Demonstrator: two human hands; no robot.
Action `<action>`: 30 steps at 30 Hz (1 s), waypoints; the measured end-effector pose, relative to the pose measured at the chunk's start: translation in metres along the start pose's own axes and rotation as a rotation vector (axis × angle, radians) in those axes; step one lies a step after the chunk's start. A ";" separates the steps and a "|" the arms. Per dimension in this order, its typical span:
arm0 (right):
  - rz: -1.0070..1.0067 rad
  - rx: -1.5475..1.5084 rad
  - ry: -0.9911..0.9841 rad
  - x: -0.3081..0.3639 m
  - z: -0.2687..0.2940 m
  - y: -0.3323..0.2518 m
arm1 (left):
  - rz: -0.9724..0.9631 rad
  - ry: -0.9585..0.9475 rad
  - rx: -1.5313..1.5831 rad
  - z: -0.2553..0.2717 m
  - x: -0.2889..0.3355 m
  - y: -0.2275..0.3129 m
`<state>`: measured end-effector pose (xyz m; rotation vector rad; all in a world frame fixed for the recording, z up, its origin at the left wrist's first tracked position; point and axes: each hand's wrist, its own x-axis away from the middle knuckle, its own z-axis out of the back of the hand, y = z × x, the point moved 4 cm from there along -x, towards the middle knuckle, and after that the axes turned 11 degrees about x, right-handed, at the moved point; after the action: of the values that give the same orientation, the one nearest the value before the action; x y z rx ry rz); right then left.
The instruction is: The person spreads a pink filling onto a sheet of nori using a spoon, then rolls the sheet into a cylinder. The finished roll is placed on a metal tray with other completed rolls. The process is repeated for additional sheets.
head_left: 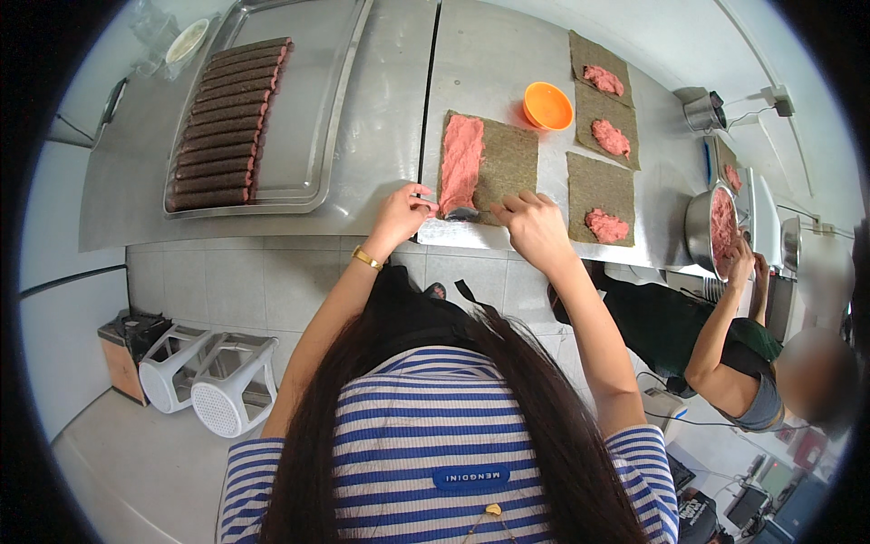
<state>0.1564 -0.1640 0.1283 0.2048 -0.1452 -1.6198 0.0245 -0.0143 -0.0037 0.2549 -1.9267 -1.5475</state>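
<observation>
Right at the near edge of the steel counter (381, 109), both hands work on 1 dark seaweed sheet (507, 163) that carries a long strip of pink minced meat (461, 161) along its left side. The left hand (399, 216), with a gold bracelet (366, 259) at the wrist, sits at the sheet's near left corner, fingers curled together and seemingly pinching the edge beside a small metal tool (460, 214); the view is too small to tell which of the 2 it grips. The right hand (535, 227) rests on the sheet's near right corner, fingers bent and close together, tips pressing down on the seaweed.

Just beyond the sheet stands an orange bowl (547, 105). To its right lie 3 more seaweed sheets, each with a lump of pink meat: a far one (594, 56), a middle one (605, 111) and a near one (598, 186).

Well to the left, a metal tray (308, 118) holds a tight column of finished dark rolls (227, 122) along its left side.

At the right edge, another person's hand (741, 265) reaches to a steel mixing bowl (700, 227) full of the same pink meat. Below the counter, 2 white plastic stools (213, 372) stand on the floor.
</observation>
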 end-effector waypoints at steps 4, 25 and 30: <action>-0.036 -0.007 0.001 -0.018 -0.008 0.010 | -0.019 0.010 -0.046 -0.001 0.001 0.001; -0.107 0.009 -0.082 -0.032 -0.028 0.027 | -0.165 0.207 -0.268 -0.004 -0.002 -0.006; -0.177 0.069 0.023 -0.057 -0.032 0.049 | -0.160 0.187 -0.289 -0.005 -0.001 -0.002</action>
<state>0.2138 -0.1088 0.1105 0.2959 -0.1689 -1.7889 0.0277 -0.0189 -0.0054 0.4201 -1.5489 -1.8139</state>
